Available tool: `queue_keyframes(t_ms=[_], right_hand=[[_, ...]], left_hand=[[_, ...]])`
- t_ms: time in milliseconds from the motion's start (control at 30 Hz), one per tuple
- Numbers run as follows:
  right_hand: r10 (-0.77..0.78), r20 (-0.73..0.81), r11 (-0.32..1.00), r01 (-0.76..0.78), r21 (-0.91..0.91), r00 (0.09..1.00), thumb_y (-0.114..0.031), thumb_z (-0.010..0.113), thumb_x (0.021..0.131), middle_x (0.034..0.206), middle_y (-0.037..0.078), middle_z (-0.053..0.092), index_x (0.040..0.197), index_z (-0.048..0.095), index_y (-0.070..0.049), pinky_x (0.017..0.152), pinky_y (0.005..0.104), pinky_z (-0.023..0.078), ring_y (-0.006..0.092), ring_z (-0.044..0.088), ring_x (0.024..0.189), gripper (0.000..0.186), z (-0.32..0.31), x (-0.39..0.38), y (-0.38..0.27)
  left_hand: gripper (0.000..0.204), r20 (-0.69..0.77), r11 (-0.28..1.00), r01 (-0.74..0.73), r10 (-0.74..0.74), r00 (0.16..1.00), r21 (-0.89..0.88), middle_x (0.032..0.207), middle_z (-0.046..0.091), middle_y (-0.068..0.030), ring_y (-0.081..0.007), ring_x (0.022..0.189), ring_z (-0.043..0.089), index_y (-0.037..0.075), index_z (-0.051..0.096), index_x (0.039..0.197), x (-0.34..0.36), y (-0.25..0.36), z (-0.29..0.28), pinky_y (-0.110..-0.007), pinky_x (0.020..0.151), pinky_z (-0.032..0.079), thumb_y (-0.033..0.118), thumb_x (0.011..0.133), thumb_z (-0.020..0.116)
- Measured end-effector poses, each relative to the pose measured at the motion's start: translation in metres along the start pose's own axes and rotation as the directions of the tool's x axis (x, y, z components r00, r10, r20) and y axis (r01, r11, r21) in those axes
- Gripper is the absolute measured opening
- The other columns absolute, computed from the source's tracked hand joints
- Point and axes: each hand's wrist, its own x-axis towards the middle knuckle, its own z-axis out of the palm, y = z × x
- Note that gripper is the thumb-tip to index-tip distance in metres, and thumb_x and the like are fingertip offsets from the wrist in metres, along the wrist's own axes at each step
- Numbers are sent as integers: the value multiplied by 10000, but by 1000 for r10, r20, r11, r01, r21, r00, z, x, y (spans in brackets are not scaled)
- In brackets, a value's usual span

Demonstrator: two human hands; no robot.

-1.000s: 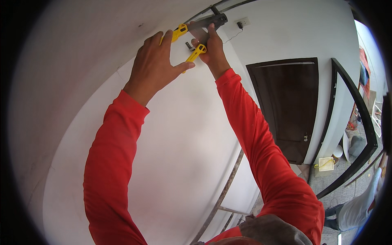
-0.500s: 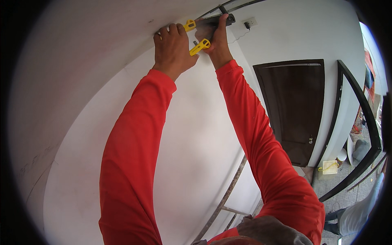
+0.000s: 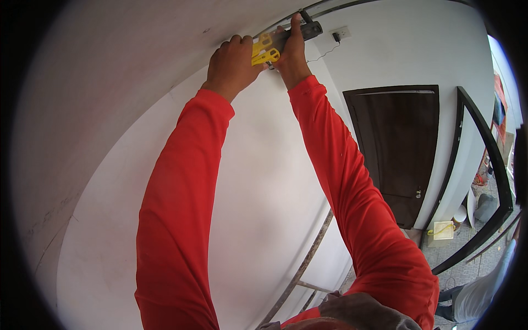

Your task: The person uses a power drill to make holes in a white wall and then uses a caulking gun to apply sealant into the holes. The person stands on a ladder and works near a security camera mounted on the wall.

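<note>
Both arms, in red sleeves, reach up to the top of the view. My left hand [image 3: 233, 65] is closed round a plier-like hand tool with two yellow handles [image 3: 266, 56]; its fingers hide part of it. The handles lie close together. To the right, my right hand [image 3: 291, 54] wraps round a dark bar-like piece [image 3: 311, 31], its thumb pointing up along it. The dark piece sits beside the yellow handles, below a dark rail; whether it belongs to the same tool I cannot tell.
A pale wall [image 3: 264, 192] stands before me. On the right are a socket with a plug [image 3: 336, 36], a dark brown door [image 3: 396, 148] and a black metal frame [image 3: 498, 165]. A scaffold rail [image 3: 300, 269] slants below. A person in pale clothes [image 3: 476, 300] is at lower right.
The two yellow handles have come closer together, the lower one moving up toward the upper. Both hands stay high and have moved slightly nearer each other.
</note>
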Motion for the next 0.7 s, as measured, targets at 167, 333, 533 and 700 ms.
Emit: queue_keyframes(t_ms=[167,333,533,700], right_hand=[[79,12,995,-78,-57,997,-642,661,920,962,29,599,1159,545,-103,802,434,559,216,627,876,601,-1,0,-9],[141,94,960,-112,-258,986,-442,653,991,916,83,546,1328,416,-40,736,393,561,200,599,808,576,-14,-40,-10],[129,203,896,-26,-444,971,-170,567,1051,951,66,580,1336,503,-25,708,357,511,153,578,758,326,-68,-102,-42],[175,284,925,-58,-376,943,-167,533,1068,1022,70,592,1398,512,-43,728,363,518,152,590,852,353,-95,-88,-62]], left_hand=[[627,234,979,189,-166,958,-76,873,748,-126,-293,831,731,32,708,970,23,4,-4,-447,741,565,601,1019,451],[558,160,977,200,-188,969,-66,824,739,-120,-299,800,728,38,716,950,19,9,-3,-451,726,568,533,1034,474],[536,129,986,165,-166,978,21,845,741,-136,-314,823,730,36,710,954,20,10,-7,-458,744,569,512,1041,479],[520,162,982,190,-189,968,9,864,742,-144,-326,855,735,36,689,1013,20,11,-6,-465,755,571,510,1042,477]])
